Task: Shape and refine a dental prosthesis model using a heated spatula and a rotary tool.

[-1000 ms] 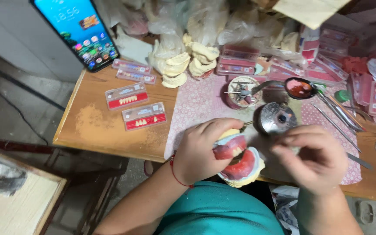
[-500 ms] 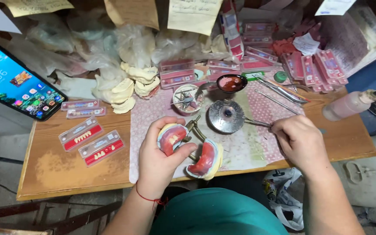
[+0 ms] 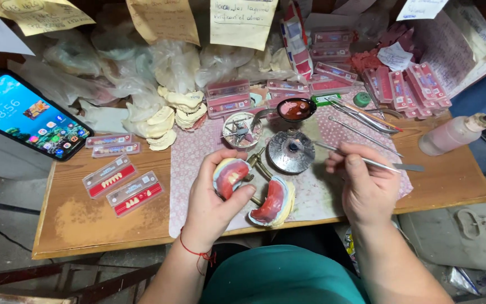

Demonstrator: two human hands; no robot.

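**Here, wax and plaster under your hands**

Now your left hand [image 3: 212, 194] is closed around a hinged denture model [image 3: 232, 177]: glossy pink-red wax gums set with small pale teeth, seated on a chalky cream plaster base. Its second half [image 3: 272, 202] lies swung open to the right, resting on the near edge of the patterned pink mat [image 3: 338, 197]. Your right hand [image 3: 367, 186] pinches a thin, shiny metal tool [image 3: 383, 165], whose tip points left toward the round, dull-metal burner [image 3: 291, 151] just beyond the model.

Farther off sit a small black bowl [image 3: 296, 108] of red wax and a round dish [image 3: 241, 130] of bits. On the bare wooden table [image 3: 85, 225] to the left lie flat, clear cards of teeth [image 3: 122, 184] with red backing, and a phone [image 3: 26, 114] leans at the far left. Crumpled plastic bags [image 3: 113, 73] and rough plaster casts [image 3: 170, 115] pile up at the far side.

Compared with half a second ago, your left hand and the model sit the same way, while your right hand has shifted slightly left toward the burner.
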